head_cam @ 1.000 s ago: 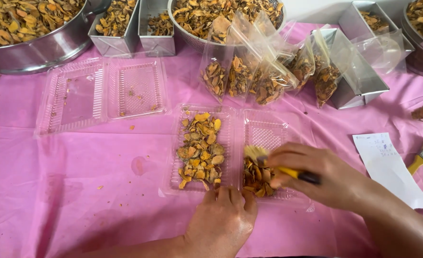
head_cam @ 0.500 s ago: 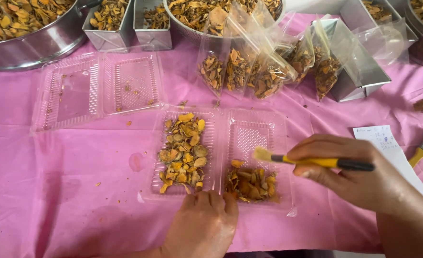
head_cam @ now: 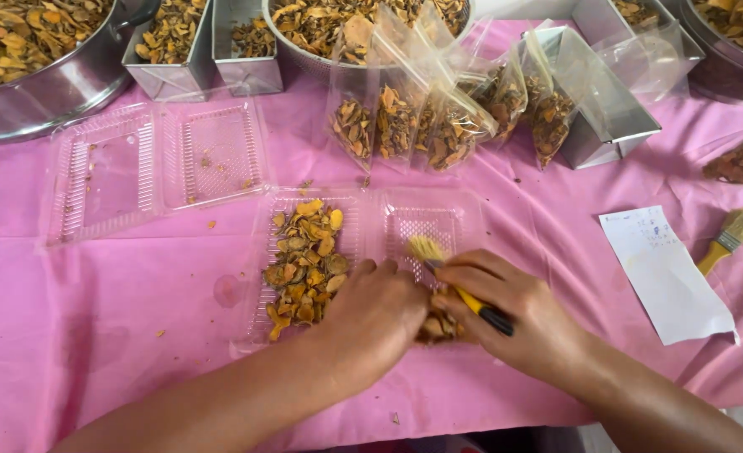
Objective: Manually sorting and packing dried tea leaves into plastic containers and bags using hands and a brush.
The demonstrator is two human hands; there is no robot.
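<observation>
**Caller:** While the right hand [head_cam: 522, 315] grips a small brush [head_cam: 459, 285] by its yellow handle, fingers wrapped tight round it, the bristles point up toward eleven o'clock over the open clear clamshell tray [head_cam: 363, 252]

**Partner:** And the left hand [head_cam: 376, 315]?

**Caller:** Pressed down at the tray's near edge, knuckles up, just beside the right. Whether those fingers pinch anything, I cannot tell; they're curled under

**Partner:** Where are the goods?

**Caller:** Dried orange-yellow slices [head_cam: 304, 260] fill the tray's left half, at nine o'clock from the left hand. A smaller brown heap [head_cam: 439, 327] peeks out between the two hands in the right half

**Partner:** Surroundings?

**Caller:** Pink cloth [head_cam: 95, 335] underneath. A second clamshell tray [head_cam: 153, 164] lies open at ten o'clock with only crumbs in it. Filled clear bags [head_cam: 422, 117] lean at twelve o'clock, against a big metal bowl [head_cam: 304, 50]. At three o'clock, a white paper slip [head_cam: 665, 273], and beyond it another brush [head_cam: 728, 239] with a yellow handle
</observation>
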